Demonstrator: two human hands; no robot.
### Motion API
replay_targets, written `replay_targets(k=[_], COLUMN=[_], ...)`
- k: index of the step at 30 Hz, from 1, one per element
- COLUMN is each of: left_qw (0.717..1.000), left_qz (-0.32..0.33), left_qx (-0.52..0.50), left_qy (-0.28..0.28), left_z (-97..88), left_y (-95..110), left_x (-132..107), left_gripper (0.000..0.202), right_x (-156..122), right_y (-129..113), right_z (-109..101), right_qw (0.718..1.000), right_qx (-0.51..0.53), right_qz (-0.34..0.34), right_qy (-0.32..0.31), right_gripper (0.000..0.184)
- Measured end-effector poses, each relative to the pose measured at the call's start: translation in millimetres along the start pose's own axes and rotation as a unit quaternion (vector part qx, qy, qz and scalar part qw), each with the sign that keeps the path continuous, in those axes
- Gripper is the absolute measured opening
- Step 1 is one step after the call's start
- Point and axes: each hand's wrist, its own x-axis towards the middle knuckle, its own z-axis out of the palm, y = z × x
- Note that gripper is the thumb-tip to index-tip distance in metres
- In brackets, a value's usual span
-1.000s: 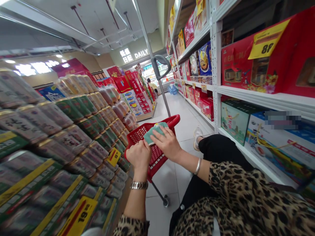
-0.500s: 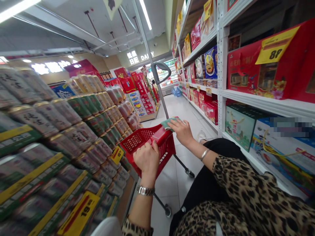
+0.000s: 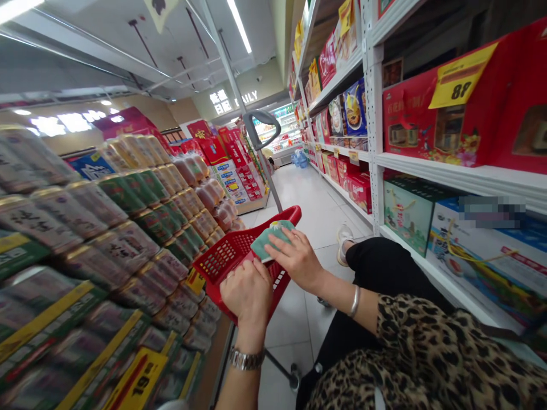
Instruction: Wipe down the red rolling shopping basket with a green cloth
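Observation:
A red perforated plastic basket [image 3: 222, 255] on a wheeled frame is tilted in front of me, with a grey loop handle [image 3: 261, 130] on a pole beyond it. My left hand [image 3: 248, 291], with a metal watch at the wrist, is closed round the basket's red handle, most of which is hidden. In my right hand [image 3: 299, 262] is a green cloth [image 3: 262, 239] with a white-and-yellow flower pattern. Its fingers press the cloth over the handle, close beside my left hand's knuckles.
Stacked can packs [image 3: 123, 245] with yellow price tags line the left. White shelves [image 3: 448, 162] with red gift boxes [image 3: 421, 122] run along the right. Pale floor tiles [image 3: 294, 191] stretch toward lit coolers. My shoe [image 3: 343, 242] is beside the basket.
My right hand has slid the cloth leftward along the handle, closer to my left hand. The left hand keeps its grip. The whole view has shifted slightly.

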Motion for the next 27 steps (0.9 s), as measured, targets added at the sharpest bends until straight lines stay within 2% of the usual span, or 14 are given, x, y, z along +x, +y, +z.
replay_targets(k=[2,5,9,12,15,21,25,27], left_qw=[1.0,1.0,1.0,0.999,0.999,0.997,0.993,0.983], left_qz=[0.006,0.012,0.016,0.041,0.052,0.066,0.088,0.122], left_qx=[0.006,0.011,0.014,0.007,-0.005,-0.042,-0.075,-0.126], left_qy=[-0.01,-0.018,-0.019,-0.01,-0.005,0.004,0.027,0.051], left_z=[-4.2,-9.8,-13.4,-14.0,-14.3,-12.1,-7.5,-7.7], left_y=[-4,-8,-10,-10,-5,29,59,71], left_x=[-3,-7,-10,-12,-15,-19,-21,-24], left_gripper=[0.055,0.053,0.054,0.054,0.052,0.047,0.051,0.051], right_x=[1,7,15,21,29,40,33,27], right_y=[-1,10,37,59,76,85,74,65], right_z=[-2,-2,2,3,4,3,-10,-21], right_qw=[1.0,1.0,0.993,0.98,0.973,0.965,0.97,0.974], right_qx=[0.005,0.007,-0.008,-0.023,-0.029,-0.028,-0.007,0.003], right_qz=[-0.008,0.011,0.086,0.142,0.154,0.183,0.18,0.16], right_qy=[0.011,-0.007,-0.082,-0.138,-0.172,-0.187,-0.165,-0.162], right_gripper=[0.029,0.03,0.034,0.037,0.038,0.032,0.036,0.033])
